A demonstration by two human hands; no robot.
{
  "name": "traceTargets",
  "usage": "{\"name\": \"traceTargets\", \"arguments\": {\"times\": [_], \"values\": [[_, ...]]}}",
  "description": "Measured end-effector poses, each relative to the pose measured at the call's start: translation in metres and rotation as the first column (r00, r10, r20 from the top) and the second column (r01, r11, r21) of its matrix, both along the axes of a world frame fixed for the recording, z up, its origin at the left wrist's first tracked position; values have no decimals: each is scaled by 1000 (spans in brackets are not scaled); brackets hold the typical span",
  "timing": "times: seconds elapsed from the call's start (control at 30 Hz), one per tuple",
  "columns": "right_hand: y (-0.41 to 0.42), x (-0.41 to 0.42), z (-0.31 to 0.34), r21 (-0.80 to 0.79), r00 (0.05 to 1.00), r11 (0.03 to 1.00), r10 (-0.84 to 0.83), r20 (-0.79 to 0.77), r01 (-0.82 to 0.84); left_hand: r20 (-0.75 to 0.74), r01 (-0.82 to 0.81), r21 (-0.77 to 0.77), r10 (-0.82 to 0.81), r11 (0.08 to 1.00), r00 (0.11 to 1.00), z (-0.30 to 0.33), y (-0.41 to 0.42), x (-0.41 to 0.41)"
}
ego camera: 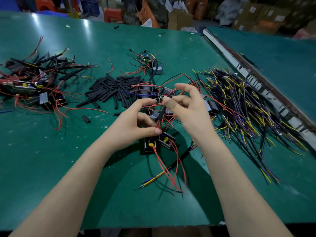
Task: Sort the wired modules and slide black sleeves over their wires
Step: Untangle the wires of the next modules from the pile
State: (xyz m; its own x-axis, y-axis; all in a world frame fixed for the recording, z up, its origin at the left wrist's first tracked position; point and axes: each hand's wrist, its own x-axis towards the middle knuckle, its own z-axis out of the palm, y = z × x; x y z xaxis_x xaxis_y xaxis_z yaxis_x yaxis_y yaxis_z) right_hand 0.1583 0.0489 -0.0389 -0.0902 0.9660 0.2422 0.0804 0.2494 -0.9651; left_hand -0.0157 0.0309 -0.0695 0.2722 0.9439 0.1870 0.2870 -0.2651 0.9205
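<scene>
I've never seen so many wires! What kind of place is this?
Probably a small electronics assembly workshop. A green worktable holds a heap of black sleeves, a big bundle of loose wires and wired modules. Cardboard boxes are stacked behind.

Setting: small electronics assembly workshop with storage crowding behind it. A green work table (71, 168) is taking up most of the view, carrying heaps of wired modules (32, 86) at 10 o'clock, cut black sleeves (112, 89) at 11 and loose wires (242, 106) at 2. Cardboard boxes (266, 14) and plastic stools (113, 14) are lining the far edge at 12.
</scene>
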Motion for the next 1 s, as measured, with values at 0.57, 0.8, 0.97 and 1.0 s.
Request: {"name": "traceTargets", "arguments": {"times": [0.57,0.8,0.97,1.0], "values": [[1,2,3,89,999,996,-13,32,10,-112,-149,180,170,972,979,0,-3,13],[1,7,11,-18,959,998,49,-279,-56,-59,-122,214,138,969,989,5,-7,13],[-10,-5,10,-92,880,914,348,-324,-396,172,-163,-49,169,985,970,10,-6,19],[-12,-6,8,-95,859,890,396,-324,-446,220,-118,-108,139,987,965,12,-6,19]]}}
